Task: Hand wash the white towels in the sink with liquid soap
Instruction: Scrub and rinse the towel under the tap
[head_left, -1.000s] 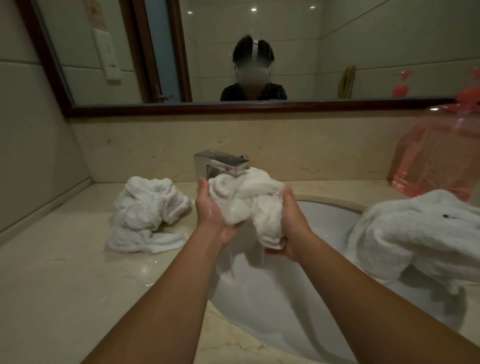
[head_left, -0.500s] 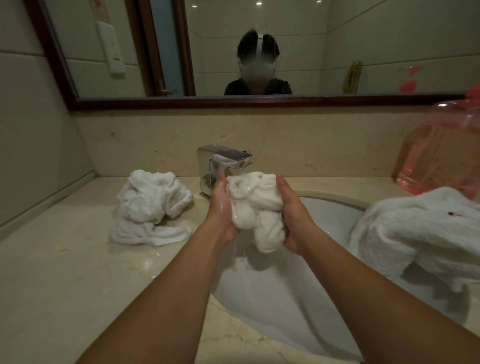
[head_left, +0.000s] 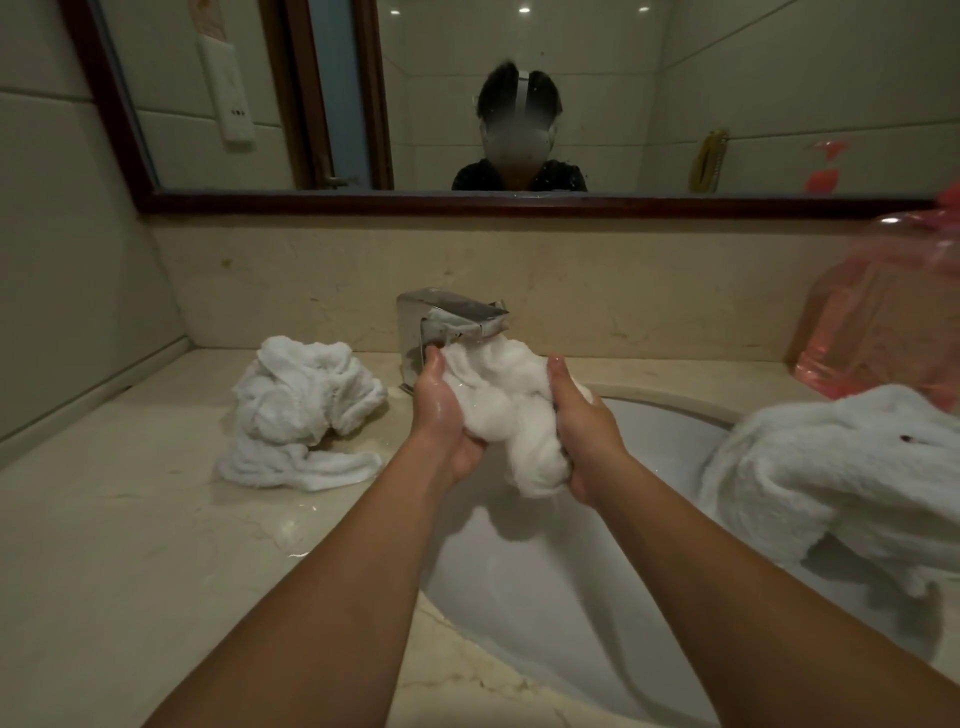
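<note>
A wet, bunched white towel (head_left: 506, 410) is held over the white sink (head_left: 524, 587), just under the chrome tap (head_left: 447, 317). My left hand (head_left: 441, 415) grips its left side and my right hand (head_left: 584, 436) grips its right side, fingers curled round the cloth. A second crumpled white towel (head_left: 301, 410) lies on the counter to the left of the tap. A third white towel (head_left: 841, 478) is draped over the sink's right rim. The pink liquid soap bottle (head_left: 883, 322) stands at the back right.
The beige stone counter (head_left: 130, 545) runs left and in front of the sink, with wet patches near the basin. A wall mirror (head_left: 467, 93) with a dark wooden frame hangs above the backsplash and reflects a person. The tiled wall closes the left side.
Both hands have kneaded the towel and lifted it slightly toward the tap; its top now touches the spout. The other towels and the bottle have not moved.
</note>
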